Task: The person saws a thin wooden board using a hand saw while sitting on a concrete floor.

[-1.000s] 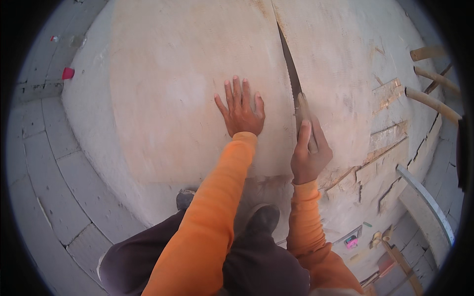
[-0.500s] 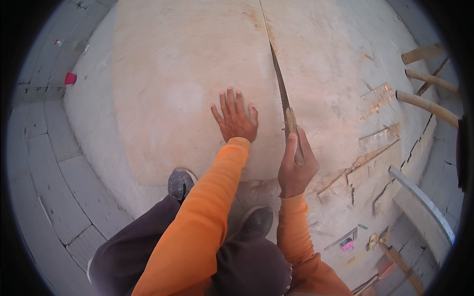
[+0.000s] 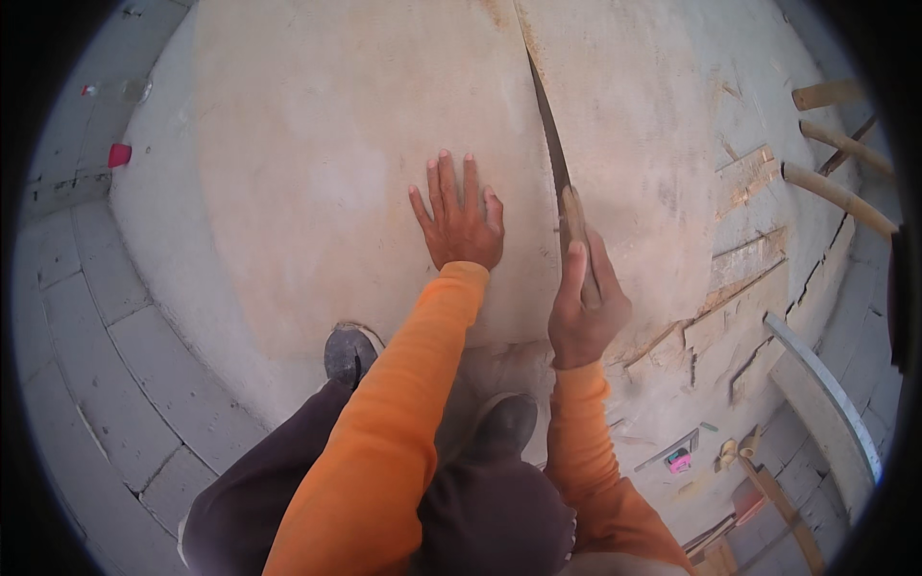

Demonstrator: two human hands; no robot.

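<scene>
A large pale plywood sheet (image 3: 317, 202) lies in front of me. Flat on it rests my left hand (image 3: 462, 216), fingers spread, holding nothing. My right hand (image 3: 588, 302) is wrapped around the wooden handle of a handsaw (image 3: 550, 130). The narrow dark blade points away from me, in line with a cut that runs up to the sheet's far part. Sawdust (image 3: 498, 12) lies beside the cut at the far end. My shoes stand near the sheet's close edge.
Bamboo poles (image 3: 836, 197) jut in from the right. Broken board pieces (image 3: 735, 298) and a leaning metal-edged panel (image 3: 826, 394) lie at right. A pink tape measure (image 3: 678, 461) sits beside a metal square (image 3: 665, 449). A pink cup (image 3: 119, 155) stands at far left near grey blocks (image 3: 154, 355).
My view has shifted slightly. The saw and my right hand sit a little farther right and forward, with the hand slightly blurred. My left hand stays flat on the sheet.
</scene>
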